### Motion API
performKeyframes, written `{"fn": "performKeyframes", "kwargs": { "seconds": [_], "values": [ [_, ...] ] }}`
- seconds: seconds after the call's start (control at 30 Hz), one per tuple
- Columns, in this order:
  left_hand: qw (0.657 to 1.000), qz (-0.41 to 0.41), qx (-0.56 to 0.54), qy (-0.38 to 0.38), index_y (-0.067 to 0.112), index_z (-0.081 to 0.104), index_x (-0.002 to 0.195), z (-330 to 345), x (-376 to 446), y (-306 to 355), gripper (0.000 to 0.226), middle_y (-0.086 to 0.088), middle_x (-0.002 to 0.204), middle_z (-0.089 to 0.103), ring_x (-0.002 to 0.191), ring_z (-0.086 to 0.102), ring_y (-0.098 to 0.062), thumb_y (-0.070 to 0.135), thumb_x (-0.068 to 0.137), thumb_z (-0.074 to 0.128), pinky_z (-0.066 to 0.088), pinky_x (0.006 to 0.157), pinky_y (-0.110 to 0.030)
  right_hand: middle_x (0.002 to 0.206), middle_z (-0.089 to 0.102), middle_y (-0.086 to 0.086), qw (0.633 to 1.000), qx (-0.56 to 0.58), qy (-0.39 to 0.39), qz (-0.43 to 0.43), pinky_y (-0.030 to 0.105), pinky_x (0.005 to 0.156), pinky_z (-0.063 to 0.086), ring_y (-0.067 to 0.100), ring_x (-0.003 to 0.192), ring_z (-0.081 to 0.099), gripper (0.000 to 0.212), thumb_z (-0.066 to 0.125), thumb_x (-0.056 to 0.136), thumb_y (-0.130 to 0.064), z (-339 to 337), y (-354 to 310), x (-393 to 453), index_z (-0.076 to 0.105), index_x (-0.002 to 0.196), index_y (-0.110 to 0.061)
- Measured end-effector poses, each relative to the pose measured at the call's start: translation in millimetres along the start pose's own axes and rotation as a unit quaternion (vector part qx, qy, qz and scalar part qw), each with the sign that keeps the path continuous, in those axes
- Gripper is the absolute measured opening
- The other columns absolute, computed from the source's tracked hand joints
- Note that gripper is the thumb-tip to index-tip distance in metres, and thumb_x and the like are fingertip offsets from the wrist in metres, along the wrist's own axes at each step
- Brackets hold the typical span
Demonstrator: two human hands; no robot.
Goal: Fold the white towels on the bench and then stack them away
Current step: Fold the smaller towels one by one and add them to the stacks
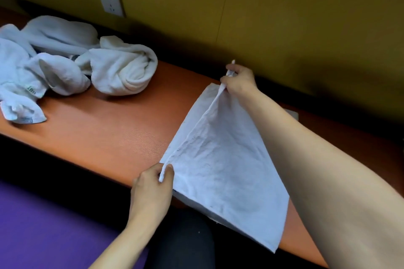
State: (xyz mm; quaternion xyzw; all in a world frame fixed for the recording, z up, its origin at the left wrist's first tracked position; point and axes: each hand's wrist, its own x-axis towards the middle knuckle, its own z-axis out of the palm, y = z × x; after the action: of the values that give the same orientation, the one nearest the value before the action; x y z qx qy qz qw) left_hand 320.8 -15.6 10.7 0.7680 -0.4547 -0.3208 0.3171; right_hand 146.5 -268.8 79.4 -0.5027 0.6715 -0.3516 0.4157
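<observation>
A white towel is stretched between my hands over the orange bench, doubled over so one layer lies under the other. My left hand pinches its near corner at the bench's front edge. My right hand pinches the far corner, lifted close to the wall. The towel's lower right part hangs past the front edge. A heap of several crumpled white towels lies on the bench at the far left, apart from both hands.
An olive wall with a white socket runs behind the bench. A purple floor lies in front at lower left. My dark-clothed knee is below the towel. Bare orange bench surface separates the heap from the held towel.
</observation>
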Motion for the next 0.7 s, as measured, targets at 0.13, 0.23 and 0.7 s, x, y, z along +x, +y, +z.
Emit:
{"fn": "performKeyframes", "kwargs": {
  "seconds": [0.13,0.23,0.7],
  "values": [
    [0.997,-0.037,0.071,-0.005,0.015,0.041,0.063,4,6,-15,0.04,-0.002,0.052,0.04,0.059,0.046,-0.032,0.036,0.096,0.051,0.041,0.058,-0.041,0.139,0.045,-0.004,0.999,0.002,-0.022,-0.027,0.038,0.091,0.06,0.01,0.088,0.06,0.064,0.061,0.096,-0.008,5,15,-30,0.04,0.153,-0.029],
    [0.996,-0.033,0.083,0.019,0.019,0.043,0.066,6,8,-21,0.037,-0.003,0.055,0.048,0.057,0.047,-0.025,0.036,0.097,0.053,0.038,0.059,-0.041,0.131,0.053,0.002,1.0,0.007,0.019,0.007,0.043,0.083,0.062,0.015,0.088,0.062,0.043,0.059,0.098,-0.015,-11,60,-75,0.054,0.139,-0.026],
    [0.971,0.06,0.228,0.046,0.011,0.062,0.099,2,13,-26,0.02,-0.017,0.108,0.048,0.094,0.054,-0.044,0.03,0.094,0.063,0.044,0.078,-0.046,0.092,0.051,0.001,0.942,-0.235,0.154,0.181,0.041,0.091,0.046,0.035,0.101,0.059,0.033,0.061,0.088,-0.058,-75,212,-306,0.058,0.087,-0.025]
  ]
}}
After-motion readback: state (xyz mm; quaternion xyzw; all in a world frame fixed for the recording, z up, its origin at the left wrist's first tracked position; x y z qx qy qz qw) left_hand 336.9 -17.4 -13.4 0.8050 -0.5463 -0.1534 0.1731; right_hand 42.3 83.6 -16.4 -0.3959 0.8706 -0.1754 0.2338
